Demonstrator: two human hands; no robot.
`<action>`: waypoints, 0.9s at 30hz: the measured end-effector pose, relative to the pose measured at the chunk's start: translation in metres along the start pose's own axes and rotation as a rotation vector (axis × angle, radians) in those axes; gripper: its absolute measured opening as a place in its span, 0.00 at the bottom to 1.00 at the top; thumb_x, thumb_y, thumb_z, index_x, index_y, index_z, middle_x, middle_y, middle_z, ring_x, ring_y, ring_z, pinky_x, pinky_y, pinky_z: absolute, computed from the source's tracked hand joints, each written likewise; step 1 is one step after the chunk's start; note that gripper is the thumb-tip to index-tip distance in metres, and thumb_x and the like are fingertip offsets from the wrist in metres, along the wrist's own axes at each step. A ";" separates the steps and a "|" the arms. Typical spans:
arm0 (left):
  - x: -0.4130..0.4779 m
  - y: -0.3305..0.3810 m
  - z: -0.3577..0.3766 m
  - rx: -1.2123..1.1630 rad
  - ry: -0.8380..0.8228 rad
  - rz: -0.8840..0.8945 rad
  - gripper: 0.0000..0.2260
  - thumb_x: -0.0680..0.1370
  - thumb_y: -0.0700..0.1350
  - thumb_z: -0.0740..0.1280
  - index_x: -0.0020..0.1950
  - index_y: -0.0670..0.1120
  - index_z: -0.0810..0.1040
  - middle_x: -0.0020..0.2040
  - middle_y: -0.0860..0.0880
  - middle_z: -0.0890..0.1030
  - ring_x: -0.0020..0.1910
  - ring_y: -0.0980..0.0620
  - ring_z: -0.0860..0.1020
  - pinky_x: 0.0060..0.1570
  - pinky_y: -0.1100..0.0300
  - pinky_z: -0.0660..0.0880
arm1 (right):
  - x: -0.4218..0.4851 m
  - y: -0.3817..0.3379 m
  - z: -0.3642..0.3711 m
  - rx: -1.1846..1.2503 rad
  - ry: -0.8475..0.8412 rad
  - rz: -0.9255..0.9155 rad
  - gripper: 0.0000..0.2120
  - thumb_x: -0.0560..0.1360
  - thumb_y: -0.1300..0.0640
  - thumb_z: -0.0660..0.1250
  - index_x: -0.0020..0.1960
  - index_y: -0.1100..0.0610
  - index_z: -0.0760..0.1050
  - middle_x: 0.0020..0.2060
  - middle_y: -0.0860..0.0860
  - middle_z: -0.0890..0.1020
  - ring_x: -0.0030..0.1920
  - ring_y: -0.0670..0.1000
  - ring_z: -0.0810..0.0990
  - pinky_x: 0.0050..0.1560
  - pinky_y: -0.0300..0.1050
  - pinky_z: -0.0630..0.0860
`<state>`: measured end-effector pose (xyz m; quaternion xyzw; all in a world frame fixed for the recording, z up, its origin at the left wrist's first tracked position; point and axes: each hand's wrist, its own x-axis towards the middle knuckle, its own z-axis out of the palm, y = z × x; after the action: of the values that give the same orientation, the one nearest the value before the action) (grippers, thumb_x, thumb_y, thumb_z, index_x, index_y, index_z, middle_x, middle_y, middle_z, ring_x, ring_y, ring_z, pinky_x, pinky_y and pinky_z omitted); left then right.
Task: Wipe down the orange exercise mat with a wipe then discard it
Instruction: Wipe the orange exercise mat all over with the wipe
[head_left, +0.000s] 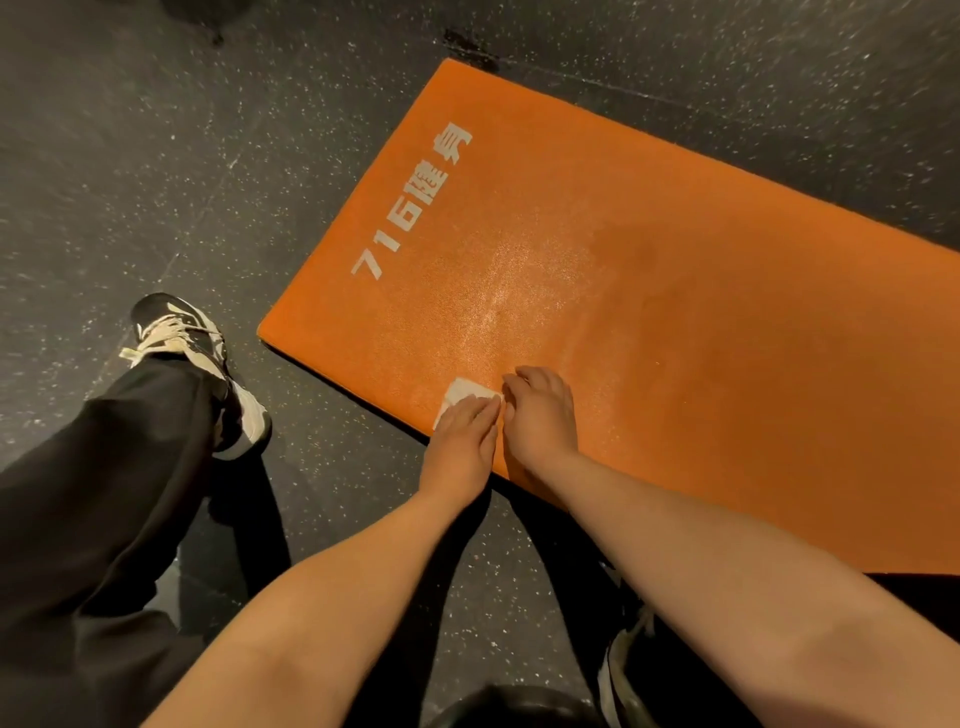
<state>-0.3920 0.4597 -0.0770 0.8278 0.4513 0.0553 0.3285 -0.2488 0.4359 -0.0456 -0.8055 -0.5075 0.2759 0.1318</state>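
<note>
An orange exercise mat (649, 291) with white printed characters lies on the dark speckled floor, stretching from centre to the right edge. A small white wipe (462, 391) lies flat on the mat close to its near edge. My left hand (462, 441) presses flat on the wipe, fingers together, covering most of it. Beside it on the right, my right hand (540, 415) rests on the mat with curled fingertips touching the wipe's right corner. A paler, shiny patch on the mat runs up from the hands.
Dark speckled rubber floor (156, 156) surrounds the mat. My left foot in a black-and-white sneaker (192, 364) with black trousers stands left of the mat's corner. Another sneaker (623, 670) shows at the bottom, under my right forearm.
</note>
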 end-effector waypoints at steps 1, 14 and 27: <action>0.003 -0.006 -0.003 0.002 -0.024 0.013 0.19 0.85 0.44 0.60 0.76 0.48 0.70 0.73 0.48 0.73 0.75 0.47 0.66 0.76 0.49 0.60 | 0.006 0.001 -0.001 -0.017 -0.010 0.005 0.21 0.82 0.57 0.58 0.75 0.55 0.70 0.75 0.54 0.68 0.76 0.56 0.60 0.75 0.49 0.52; 0.074 -0.016 -0.022 0.140 -0.028 -0.229 0.25 0.87 0.48 0.49 0.83 0.47 0.48 0.83 0.48 0.46 0.81 0.49 0.44 0.79 0.52 0.42 | 0.022 0.010 0.010 -0.084 -0.078 0.049 0.26 0.79 0.61 0.59 0.76 0.51 0.68 0.76 0.50 0.66 0.77 0.55 0.59 0.76 0.53 0.57; 0.072 0.003 -0.006 0.125 -0.251 0.130 0.23 0.86 0.48 0.52 0.82 0.52 0.55 0.82 0.53 0.50 0.81 0.52 0.46 0.79 0.51 0.45 | 0.006 0.019 0.014 0.297 0.057 0.138 0.25 0.82 0.64 0.60 0.78 0.58 0.64 0.77 0.55 0.65 0.77 0.55 0.63 0.76 0.44 0.58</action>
<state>-0.3499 0.5173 -0.0851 0.8746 0.3547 -0.0557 0.3259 -0.2413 0.4315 -0.0681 -0.8177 -0.4005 0.3334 0.2446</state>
